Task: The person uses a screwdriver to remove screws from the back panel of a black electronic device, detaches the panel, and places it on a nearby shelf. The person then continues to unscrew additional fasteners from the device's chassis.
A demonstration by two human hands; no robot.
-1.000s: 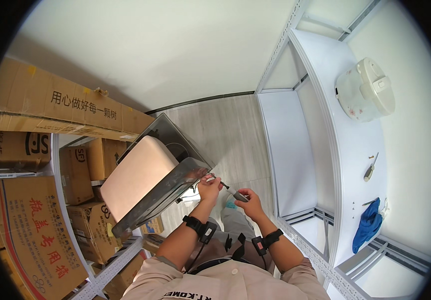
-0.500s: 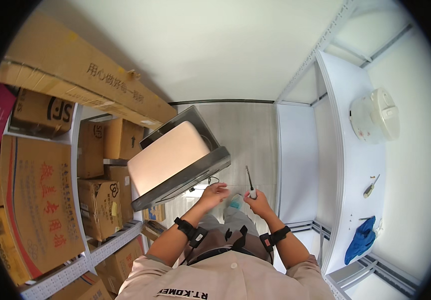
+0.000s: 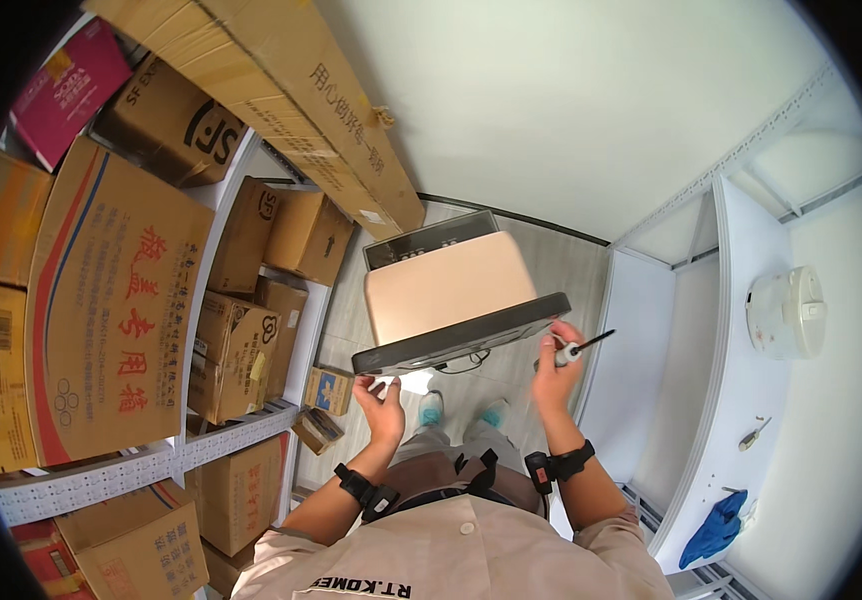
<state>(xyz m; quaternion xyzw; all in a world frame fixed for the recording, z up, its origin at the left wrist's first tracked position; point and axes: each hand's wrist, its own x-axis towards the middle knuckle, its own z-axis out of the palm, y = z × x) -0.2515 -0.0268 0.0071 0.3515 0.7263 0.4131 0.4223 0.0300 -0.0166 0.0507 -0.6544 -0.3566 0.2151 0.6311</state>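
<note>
We've got this boxy peach unit [image 3: 451, 290] right in front of us, dark panel [image 3: 461, 335] facing our way. Our left grip [image 3: 381, 408] is half-spread at the panel's left corner, can't tell if it's holding. Our right grip [image 3: 554, 380] is wrapped round a screwdriver [image 3: 570, 353] pointing right, near the other corner.

A storeroom, from its perforated metal shelving [image 3: 91, 487] and cardboard cartons [image 3: 116, 310] of various sizes along one side.
</note>
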